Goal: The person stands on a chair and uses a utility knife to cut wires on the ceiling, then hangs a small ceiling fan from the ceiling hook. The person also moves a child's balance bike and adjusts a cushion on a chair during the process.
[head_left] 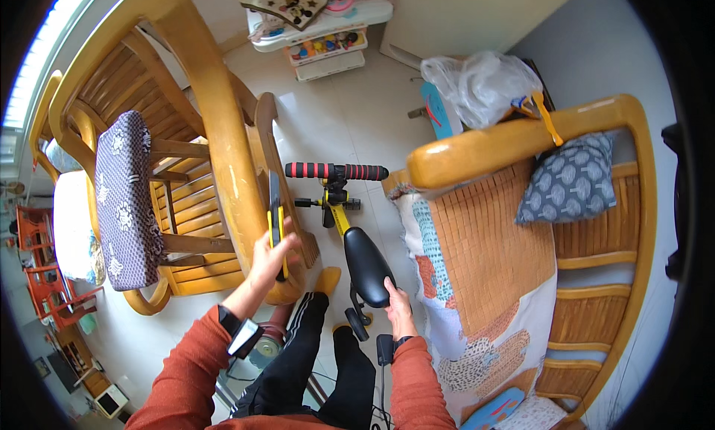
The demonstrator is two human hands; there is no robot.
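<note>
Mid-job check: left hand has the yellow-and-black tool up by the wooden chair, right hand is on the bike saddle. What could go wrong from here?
1. The tool in the left hand sits right against the wooden chair arm; it could scrape the wood.
2. The right hand only rests at the black saddle edge, so the small exercise bike might tip if leaned on.

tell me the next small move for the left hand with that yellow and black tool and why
Probably lower the left hand and its yellow and black tool toward the exercise bike. The tool is raised against the wooden chair arm, away from the bike, while the right hand already rests on the black saddle.
</note>
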